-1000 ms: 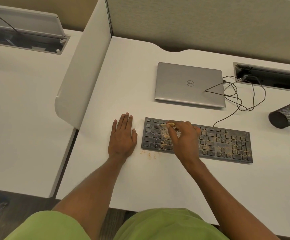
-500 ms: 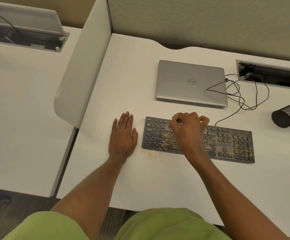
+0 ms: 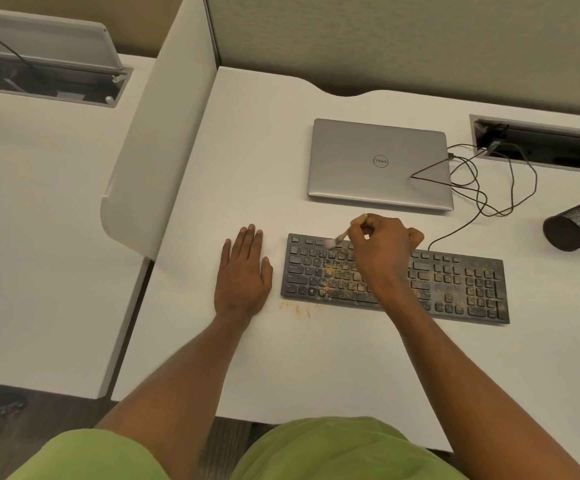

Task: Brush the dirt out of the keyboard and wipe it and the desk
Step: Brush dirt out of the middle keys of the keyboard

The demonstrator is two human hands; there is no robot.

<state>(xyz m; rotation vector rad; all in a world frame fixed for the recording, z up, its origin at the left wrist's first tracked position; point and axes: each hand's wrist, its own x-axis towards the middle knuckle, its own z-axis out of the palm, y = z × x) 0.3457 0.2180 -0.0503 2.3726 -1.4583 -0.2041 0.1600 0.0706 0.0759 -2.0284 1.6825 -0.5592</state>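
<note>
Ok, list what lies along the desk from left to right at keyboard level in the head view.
Left hand flat on the desk → brush head over the top key row → right hand holding it → keyboard number pad → mesh pen cup lying on its side.

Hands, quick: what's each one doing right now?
Left hand: open, flat on the desk, holding nothing.
Right hand: closed on a brush, bristles at the keyboard top rows.

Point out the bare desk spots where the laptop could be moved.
Free: the stretch between the divider and laptop, and the near desk edge below the keyboard. Crowded: cables and mesh cup at right.
</note>
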